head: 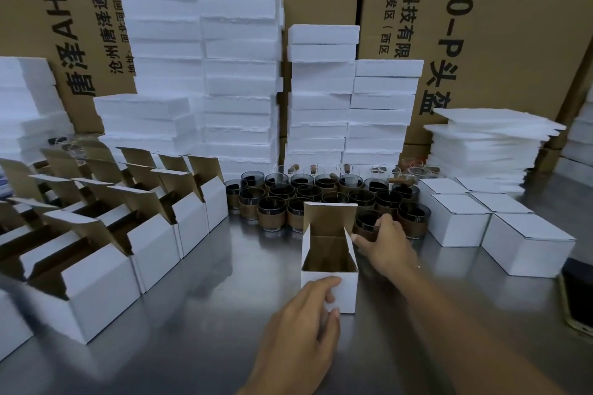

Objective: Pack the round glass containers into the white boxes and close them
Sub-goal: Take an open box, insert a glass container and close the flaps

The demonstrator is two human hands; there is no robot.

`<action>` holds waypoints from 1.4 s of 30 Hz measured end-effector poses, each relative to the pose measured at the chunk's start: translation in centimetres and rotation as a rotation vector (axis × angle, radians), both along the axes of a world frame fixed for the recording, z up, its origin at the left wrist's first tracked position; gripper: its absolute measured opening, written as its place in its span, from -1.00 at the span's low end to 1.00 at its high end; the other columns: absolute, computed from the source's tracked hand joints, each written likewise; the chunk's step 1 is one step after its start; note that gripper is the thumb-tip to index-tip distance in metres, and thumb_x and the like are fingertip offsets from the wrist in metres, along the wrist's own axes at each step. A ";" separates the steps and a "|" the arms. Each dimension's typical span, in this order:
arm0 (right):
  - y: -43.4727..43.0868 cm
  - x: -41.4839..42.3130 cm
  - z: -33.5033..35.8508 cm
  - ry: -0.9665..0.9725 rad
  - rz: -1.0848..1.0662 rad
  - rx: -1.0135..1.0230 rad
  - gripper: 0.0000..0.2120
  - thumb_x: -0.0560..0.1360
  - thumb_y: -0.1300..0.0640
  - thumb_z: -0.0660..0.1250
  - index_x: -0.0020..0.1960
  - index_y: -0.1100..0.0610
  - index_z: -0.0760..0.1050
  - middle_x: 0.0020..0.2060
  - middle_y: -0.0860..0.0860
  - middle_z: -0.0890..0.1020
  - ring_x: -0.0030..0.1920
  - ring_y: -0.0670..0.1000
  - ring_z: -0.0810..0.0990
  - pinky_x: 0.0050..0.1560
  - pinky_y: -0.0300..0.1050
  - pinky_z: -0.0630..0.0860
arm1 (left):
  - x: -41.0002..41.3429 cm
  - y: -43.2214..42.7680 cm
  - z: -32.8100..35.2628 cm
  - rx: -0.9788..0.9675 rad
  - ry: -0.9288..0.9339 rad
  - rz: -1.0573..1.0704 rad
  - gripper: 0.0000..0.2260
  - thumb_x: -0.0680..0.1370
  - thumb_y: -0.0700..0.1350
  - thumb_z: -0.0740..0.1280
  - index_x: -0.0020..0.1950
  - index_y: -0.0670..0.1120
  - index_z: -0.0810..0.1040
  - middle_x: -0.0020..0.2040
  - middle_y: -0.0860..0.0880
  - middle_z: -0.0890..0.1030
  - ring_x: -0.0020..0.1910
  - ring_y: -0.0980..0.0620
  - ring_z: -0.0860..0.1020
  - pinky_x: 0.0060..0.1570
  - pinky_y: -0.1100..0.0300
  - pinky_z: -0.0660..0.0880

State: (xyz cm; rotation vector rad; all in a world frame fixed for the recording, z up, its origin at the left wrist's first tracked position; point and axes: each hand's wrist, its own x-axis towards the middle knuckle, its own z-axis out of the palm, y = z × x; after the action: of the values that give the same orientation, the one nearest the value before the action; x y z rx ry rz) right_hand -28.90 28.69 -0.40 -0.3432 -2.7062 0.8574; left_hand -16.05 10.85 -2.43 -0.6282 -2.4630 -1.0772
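An open white box (348,293) stands upright at the table's centre, lid flap raised, brown inside empty. My left hand (301,321) grips its near left corner. My right hand (385,244) reaches past the box's right side and closes on a round glass container (365,222) with a brown band, at the front of a cluster of several such containers (279,199) behind the box.
Several open white boxes (106,234) stand in rows at left. Closed white boxes (500,228) sit at right. White foam stacks (237,74) and brown cartons (481,26) rise behind. Foam sheets (487,144) are piled at far right; a phone (577,298) lies at the right edge.
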 end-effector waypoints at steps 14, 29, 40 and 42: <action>0.7 12.6 2.2 0.452 0.028 -0.875 -0.55 0.34 0.00 0.50 0.13 0.03 0.38 -0.06 -0.13 0.59 -0.07 -0.23 0.56 -0.15 -0.39 0.44 | 0.7 -0.1 -0.4 0.240 -0.066 0.030 -0.76 0.56 -0.14 0.27 0.04 0.24 0.41 -0.08 0.20 0.55 -0.01 0.30 0.49 -0.04 0.49 0.40; -3.6 17.5 -0.7 0.253 0.339 -1.125 -0.77 0.47 0.13 0.33 0.09 0.20 0.52 -0.12 0.03 0.71 -0.10 -0.07 0.67 -0.06 -0.16 0.54 | 2.4 -0.4 0.8 0.593 -0.492 -0.248 -0.68 0.50 0.10 0.25 0.22 0.04 0.50 0.04 0.04 0.64 0.00 0.14 0.62 0.03 0.27 0.53; -3.6 17.9 -1.1 0.196 0.424 -1.022 -0.64 0.32 0.05 0.46 0.10 0.09 0.55 -0.08 0.02 0.70 -0.02 -0.01 0.66 -0.02 -0.13 0.51 | 3.0 -0.3 0.7 0.625 -0.454 -0.271 -0.76 0.38 0.11 0.35 0.02 0.14 0.52 -0.10 0.12 0.62 -0.11 0.31 0.59 -0.10 0.39 0.49; -3.4 17.9 -1.0 0.193 0.414 -1.062 -0.53 0.24 0.02 0.47 0.11 0.12 0.53 -0.05 0.05 0.69 -0.02 0.03 0.66 -0.02 -0.08 0.53 | 3.0 -0.2 0.7 0.644 -0.470 -0.257 -0.71 0.38 0.10 0.36 0.07 0.10 0.53 -0.12 0.11 0.63 -0.13 0.30 0.60 -0.07 0.36 0.52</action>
State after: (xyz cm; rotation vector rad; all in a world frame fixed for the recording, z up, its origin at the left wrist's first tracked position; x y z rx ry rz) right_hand -11.03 25.32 -1.43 0.1201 -1.9263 2.2582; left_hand -13.02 10.64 -1.76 -0.5259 -2.1936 -2.2013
